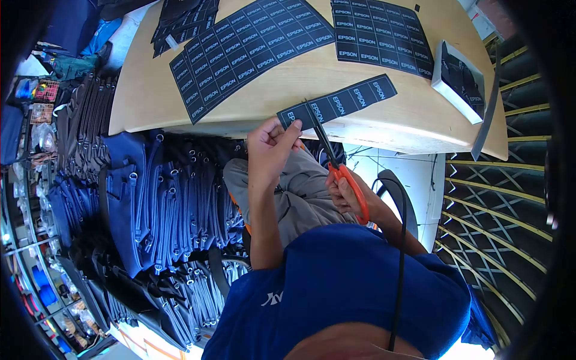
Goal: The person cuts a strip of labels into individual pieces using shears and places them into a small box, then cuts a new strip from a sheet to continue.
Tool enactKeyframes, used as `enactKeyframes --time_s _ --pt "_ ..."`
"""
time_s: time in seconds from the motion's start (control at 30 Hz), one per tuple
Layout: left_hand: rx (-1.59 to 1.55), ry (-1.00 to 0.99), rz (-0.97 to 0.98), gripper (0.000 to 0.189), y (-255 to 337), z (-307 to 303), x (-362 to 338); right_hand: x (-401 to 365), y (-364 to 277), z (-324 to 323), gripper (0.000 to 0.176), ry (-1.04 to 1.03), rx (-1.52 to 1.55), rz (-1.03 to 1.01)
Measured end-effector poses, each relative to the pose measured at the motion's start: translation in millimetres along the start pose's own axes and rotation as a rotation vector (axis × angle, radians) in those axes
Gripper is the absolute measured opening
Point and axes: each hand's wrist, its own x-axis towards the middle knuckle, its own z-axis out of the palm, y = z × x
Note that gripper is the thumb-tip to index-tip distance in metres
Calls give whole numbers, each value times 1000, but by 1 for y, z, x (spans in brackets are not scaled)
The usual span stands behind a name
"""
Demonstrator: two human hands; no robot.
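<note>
My left hand (273,141) pinches the near left end of a dark strip (354,99) printed with a row of white EPSON labels. The strip slants up to the right over the table's front edge. My right hand (345,195) is wrapped around the orange handles of a pair of scissors (354,185). Their dark blades lie across the strip, between the first label at my left thumb and the second one. The blade tip shows just past the strip's far edge.
On the wooden table (252,108) lie a large EPSON label sheet (252,51), a second sheet (381,36) and stacked dark pieces (189,18). A white box (459,81) and a dark strip (489,102) sit at right. Blue straps (174,204) hang at left; a folding gate (492,210) stands right.
</note>
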Motion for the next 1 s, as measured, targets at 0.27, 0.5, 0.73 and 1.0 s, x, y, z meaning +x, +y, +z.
enactKeyframes --time_s 0.27,0.5,0.73,1.0 --pt "-32 2 5 22 -1 3 0 3 -6 0 51 9 8 42" --pt "-33 7 11 19 -2 3 2 6 -4 -2 57 0 -33 2" --pt "-47 10 1 16 -2 3 1 8 -4 0 52 26 -18 23" --pt "-36 -1 6 15 2 2 2 9 -16 4 37 66 60 102"
